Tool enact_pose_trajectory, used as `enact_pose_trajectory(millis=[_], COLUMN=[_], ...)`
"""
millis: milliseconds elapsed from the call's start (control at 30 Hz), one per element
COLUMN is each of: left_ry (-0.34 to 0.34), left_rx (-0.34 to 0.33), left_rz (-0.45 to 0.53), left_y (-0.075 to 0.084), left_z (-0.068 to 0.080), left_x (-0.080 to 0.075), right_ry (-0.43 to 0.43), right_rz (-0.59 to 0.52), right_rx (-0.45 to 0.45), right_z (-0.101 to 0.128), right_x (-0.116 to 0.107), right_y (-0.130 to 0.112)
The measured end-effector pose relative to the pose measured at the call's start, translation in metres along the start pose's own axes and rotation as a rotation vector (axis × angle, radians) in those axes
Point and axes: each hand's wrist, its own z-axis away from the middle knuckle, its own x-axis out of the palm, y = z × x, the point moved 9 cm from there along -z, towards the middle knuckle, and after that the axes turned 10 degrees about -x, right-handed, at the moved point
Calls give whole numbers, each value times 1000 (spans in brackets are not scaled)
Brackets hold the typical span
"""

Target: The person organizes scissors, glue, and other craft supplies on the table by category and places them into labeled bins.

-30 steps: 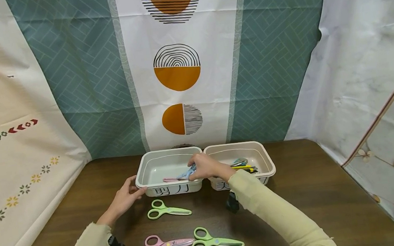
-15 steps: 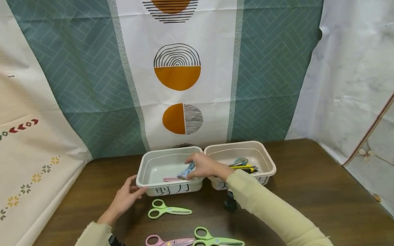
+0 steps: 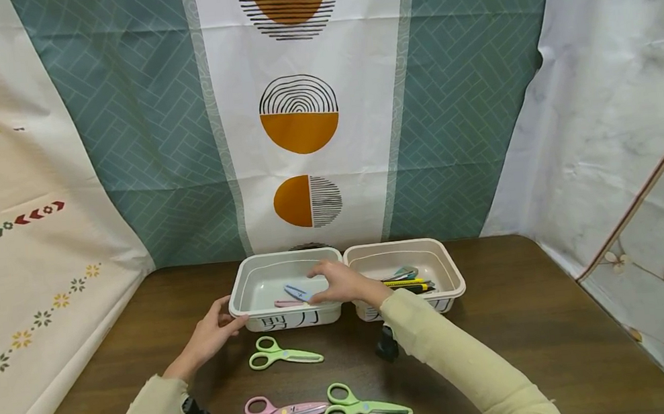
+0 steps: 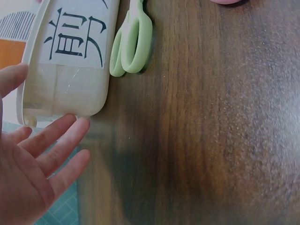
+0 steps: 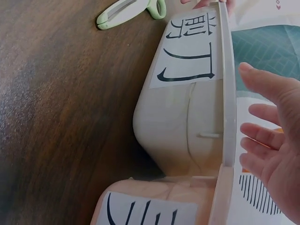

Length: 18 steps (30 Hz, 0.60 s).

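Note:
In the head view my right hand is over the white bin on the left, its fingers spread. Blue scissors lie in that bin by the fingertips, partly hidden by the hand; a pink thing lies beside them. The right wrist view shows nothing in the right hand. My left hand rests at the bin's left end, thumb by the front rim; its fingers look straight in the left wrist view. Green scissors lie in front of the bin.
A second bin stands to the right against the first, holding yellow and black cutters. Pink scissors and another green pair lie nearer on the brown table. Patterned cloth hangs behind.
My right hand has let go of the blue scissors, which now lie in the left bin with their blades pointing away to the left. The left hand has stayed put.

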Motion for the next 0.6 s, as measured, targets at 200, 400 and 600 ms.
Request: enact_pose_trajectory(millis=[200,400,600], left_ry=[-9,-16,-15], left_rx=[-1,2,-1], left_rz=[1,-1,-9], left_y=[2,3,3], left_z=[3,4,4], left_x=[-1,-1,-1], right_ry=[-19,-39,-37], right_rz=[-43,-43,-5], right_rx=[6,14,-19], right_z=[8,18,31], right_x=[-2,-6,-14], right_y=[2,2,-5])
